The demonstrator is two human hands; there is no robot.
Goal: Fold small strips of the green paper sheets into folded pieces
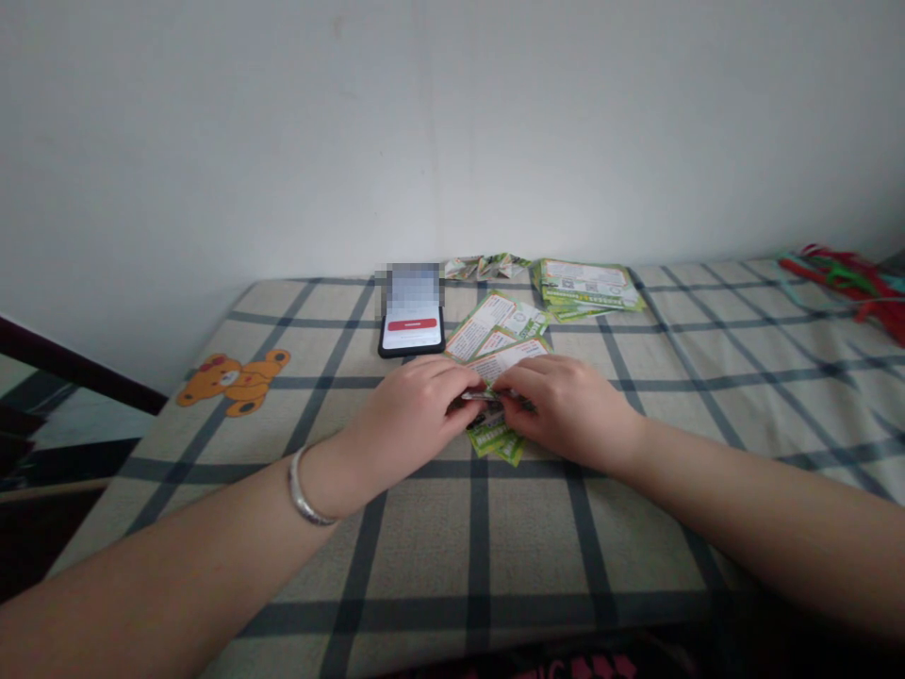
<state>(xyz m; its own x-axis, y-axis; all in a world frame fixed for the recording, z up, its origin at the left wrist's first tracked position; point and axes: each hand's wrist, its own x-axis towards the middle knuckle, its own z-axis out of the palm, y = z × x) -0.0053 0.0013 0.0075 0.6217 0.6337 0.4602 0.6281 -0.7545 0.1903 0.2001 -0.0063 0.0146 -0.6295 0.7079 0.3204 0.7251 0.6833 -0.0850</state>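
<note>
My left hand and my right hand meet over the middle of the table, fingers closed. Between their fingertips they pinch a small folded leaflet, seen nearly edge-on and mostly hidden by the fingers. Flat printed leaflets in green and white lie beneath and just beyond the hands, overlapping at angles. Green corners of leaflets stick out below the fingers. A silver bangle circles my left wrist.
Behind the hands lies a phone with a lit screen. Folded leaflets rest by the wall, beside a leaflet stack. A bear figure is at left on the checked cloth; a red and green bundle is at right.
</note>
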